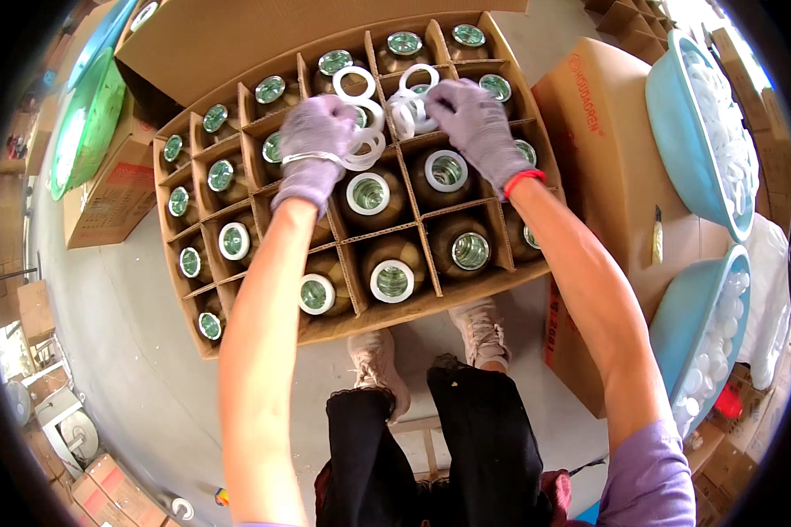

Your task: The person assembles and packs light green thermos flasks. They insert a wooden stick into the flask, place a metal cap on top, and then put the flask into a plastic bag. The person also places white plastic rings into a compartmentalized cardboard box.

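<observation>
Beneath my hands stands a cardboard box with dividers [455,211], with a glass jar in most cells. White rings circle the mouths of several jars, such as the jar [392,281] at the near middle; others, such as the jar [470,251] to its right, show bare green-tinted glass. My left hand [318,145], in a grey-purple glove, is closed on several white rings [365,151] above the middle cells. Closed too, my gloved right hand [476,127] has white rings [406,119] at its fingertips. Its fingers partly hide its grip.
A tall carton [598,176] stands at right. On that side are a blue basin of white rings [668,105] and a blue basin of translucent caps [677,316]. A green basin [88,123] sits on a carton at far left. My shoes [380,364] are at the box's near edge.
</observation>
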Demonstrator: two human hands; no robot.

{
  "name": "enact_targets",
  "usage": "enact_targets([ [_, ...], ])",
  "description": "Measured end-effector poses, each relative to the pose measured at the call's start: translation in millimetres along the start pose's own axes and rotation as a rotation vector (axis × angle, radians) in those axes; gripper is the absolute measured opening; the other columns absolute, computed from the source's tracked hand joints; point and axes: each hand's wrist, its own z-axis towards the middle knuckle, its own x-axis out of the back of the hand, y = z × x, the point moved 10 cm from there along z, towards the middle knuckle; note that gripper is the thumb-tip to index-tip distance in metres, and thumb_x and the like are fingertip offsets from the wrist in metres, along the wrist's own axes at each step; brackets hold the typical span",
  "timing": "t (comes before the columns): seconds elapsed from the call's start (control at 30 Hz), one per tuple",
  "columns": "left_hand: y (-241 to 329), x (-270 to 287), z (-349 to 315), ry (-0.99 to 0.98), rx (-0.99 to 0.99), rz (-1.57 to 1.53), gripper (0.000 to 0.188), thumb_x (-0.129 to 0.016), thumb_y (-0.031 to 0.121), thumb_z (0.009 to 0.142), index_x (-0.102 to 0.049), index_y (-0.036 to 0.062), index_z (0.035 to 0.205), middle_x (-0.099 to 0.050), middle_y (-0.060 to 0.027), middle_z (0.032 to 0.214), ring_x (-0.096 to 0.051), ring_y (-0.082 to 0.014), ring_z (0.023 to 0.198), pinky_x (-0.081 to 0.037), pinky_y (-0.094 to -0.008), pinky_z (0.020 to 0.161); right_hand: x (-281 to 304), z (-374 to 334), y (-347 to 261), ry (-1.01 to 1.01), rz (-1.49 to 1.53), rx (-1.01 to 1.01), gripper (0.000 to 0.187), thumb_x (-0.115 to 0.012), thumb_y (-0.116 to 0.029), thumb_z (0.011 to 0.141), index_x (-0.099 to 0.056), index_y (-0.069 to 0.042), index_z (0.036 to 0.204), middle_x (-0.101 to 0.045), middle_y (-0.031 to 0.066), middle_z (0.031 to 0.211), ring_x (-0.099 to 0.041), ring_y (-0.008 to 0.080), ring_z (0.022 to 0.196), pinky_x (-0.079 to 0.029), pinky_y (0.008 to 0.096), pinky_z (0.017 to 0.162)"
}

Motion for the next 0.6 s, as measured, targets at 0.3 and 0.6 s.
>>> enact_targets([
  [0.3,11.5,15.9,-130.7,0.005,0.258,-1.145,0.037,-0.07,0.023,0.087,-0.064,-0.0033,0.113,-0.067,-0.0054,0.078,-0.058,-0.0103,0.052,-0.045,-0.0224,0.044,63.3,-89.2,71.8,0.039,-0.493,0.105,0.01,-0.061,-0.015,0.087,-0.059,-0.006,0.088,-0.059,0.0112,0.092,-0.063,0.0308,0.084,-0.052,0.0409,0.075],
  [0.6,8.1,-21.5,-184.4,-0.124,0.336,-1.258,0.067,-0.074,0.042,0.082,-0.055,-0.0068,0.123,-0.066,-0.0066,0.088,-0.061,-0.0111,0.064,-0.051,-0.0241,0.056,47.4,-120.3,55.6,-0.032,-0.521,0.173,0.017,-0.06,-0.012,0.086,-0.064,-0.01,0.102,-0.058,0.0136,0.12,-0.059,0.0322,0.104,-0.045,0.0441,0.096],
])
